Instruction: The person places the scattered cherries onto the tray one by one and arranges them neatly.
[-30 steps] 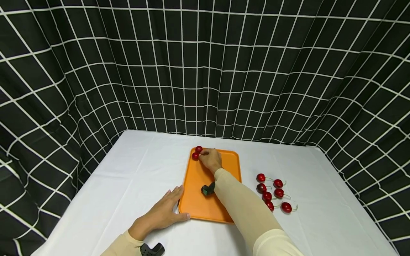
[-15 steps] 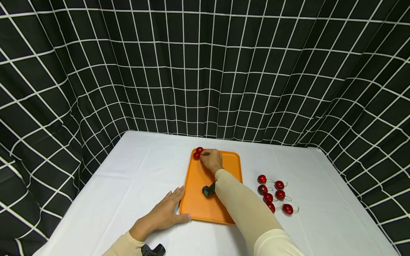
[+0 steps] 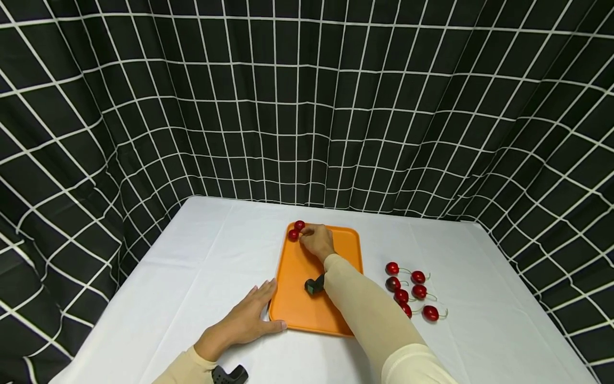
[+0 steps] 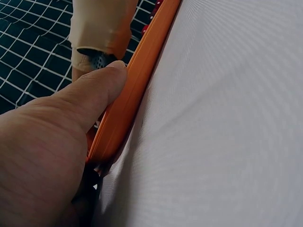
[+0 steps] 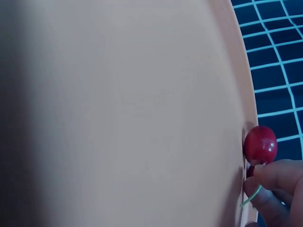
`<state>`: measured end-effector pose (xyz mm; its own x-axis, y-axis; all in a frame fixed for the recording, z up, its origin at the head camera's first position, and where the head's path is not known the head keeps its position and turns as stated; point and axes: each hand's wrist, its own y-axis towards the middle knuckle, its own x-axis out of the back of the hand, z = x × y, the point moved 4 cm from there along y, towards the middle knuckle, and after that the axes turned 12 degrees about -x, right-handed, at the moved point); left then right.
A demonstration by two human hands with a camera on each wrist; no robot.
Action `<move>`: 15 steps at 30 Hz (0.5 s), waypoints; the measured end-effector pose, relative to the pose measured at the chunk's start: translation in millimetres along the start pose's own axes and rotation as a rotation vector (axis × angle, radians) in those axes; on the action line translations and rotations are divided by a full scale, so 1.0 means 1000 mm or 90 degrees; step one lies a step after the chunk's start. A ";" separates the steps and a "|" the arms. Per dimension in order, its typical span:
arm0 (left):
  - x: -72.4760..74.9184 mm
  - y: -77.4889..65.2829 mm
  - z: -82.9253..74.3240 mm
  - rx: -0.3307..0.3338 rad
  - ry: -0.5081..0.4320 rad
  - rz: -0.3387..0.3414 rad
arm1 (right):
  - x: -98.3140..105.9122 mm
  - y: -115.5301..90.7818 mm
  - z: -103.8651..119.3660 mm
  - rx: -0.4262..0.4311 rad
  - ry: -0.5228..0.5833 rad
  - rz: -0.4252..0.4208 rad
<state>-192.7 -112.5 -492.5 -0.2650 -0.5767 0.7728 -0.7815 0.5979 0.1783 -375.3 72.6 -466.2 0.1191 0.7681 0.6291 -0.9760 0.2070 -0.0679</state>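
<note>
My right hand is at the far left corner of the orange tray. Its thumb and fingers pinch a cherry at the stem end. A second cherry sits right beside it in the corner. From the right wrist, one red cherry shows against the tray's rim, a green stem runs by the fingertips, and the other cherry is mostly hidden. My left hand rests at the near left corner of the tray, fingers straight along its side and thumb against the front edge.
To the right of the tray, several cherries with green stems lie in a loose group on the white tablecloth. The right forearm crosses the tray. A black gridded curtain hangs behind the table and along both sides.
The nearer cherry at the right fingertips has shifted very slightly left and toward the front, opening a little from the other. The left hand keeps its place at the tray.
</note>
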 end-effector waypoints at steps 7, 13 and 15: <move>0.000 0.000 -0.001 -0.005 -0.002 -0.001 | 0.007 0.000 0.000 0.010 0.002 0.024; 0.001 0.000 0.000 0.004 0.007 0.003 | 0.027 0.002 0.004 0.044 0.034 0.042; 0.001 0.000 0.000 0.008 0.008 0.005 | 0.038 0.001 0.009 0.067 0.047 0.048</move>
<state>-193.0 -113.4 -492.1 -0.2644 -0.5643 0.7821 -0.7860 0.5960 0.1643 -373.0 96.6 -435.0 0.0538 0.8225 0.5662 -0.9959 0.0851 -0.0290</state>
